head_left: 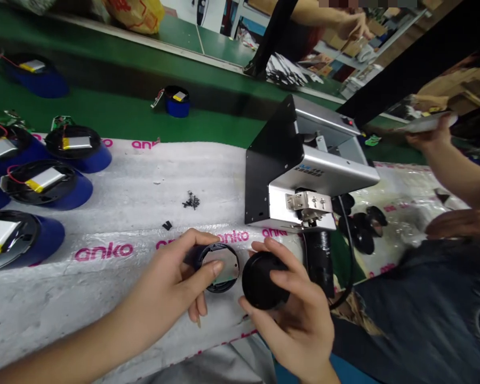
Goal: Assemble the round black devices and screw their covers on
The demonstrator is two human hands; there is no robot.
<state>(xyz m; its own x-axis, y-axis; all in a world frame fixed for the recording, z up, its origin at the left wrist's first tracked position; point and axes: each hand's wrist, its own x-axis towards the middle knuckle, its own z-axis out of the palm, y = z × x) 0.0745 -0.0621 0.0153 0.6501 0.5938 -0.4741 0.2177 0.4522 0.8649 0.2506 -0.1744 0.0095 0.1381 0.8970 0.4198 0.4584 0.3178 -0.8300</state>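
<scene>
My left hand grips a round blue housing with a black rim, its open inside facing me and a grey plate showing within. My right hand grips a round black cap, held just to the right of the housing. Both parts hover over the white foam sheet at the near table edge. The two parts are close but apart.
A metal and black machine stands right behind my hands, a black cable hanging from it. Several blue housings with batteries sit at the left. Small black screws lie on the foam. Another person's arms are at the right.
</scene>
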